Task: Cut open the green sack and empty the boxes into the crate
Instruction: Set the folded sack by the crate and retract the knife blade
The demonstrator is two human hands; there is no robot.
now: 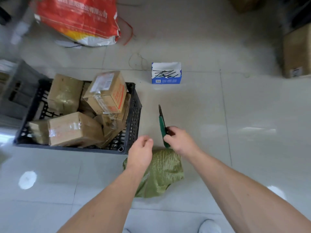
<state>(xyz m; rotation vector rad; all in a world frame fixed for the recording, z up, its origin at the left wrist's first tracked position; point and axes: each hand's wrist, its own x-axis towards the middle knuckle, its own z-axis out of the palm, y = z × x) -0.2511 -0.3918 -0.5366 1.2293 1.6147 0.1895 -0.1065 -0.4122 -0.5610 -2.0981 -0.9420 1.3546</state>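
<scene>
The green sack lies crumpled and flat on the tiled floor, just below my hands. My right hand grips green-handled scissors, blades pointing away from me above the sack's top edge. My left hand hovers over the sack's left part, fingers loosely curled and holding nothing. To the left stands the black plastic crate, filled with several taped cardboard boxes.
A small blue-and-white carton holding black cable ties stands beyond the scissors. A red, white and yellow woven sack sits at the back left. Cardboard boxes stand at the right edge. Grey stacked items are left of the crate.
</scene>
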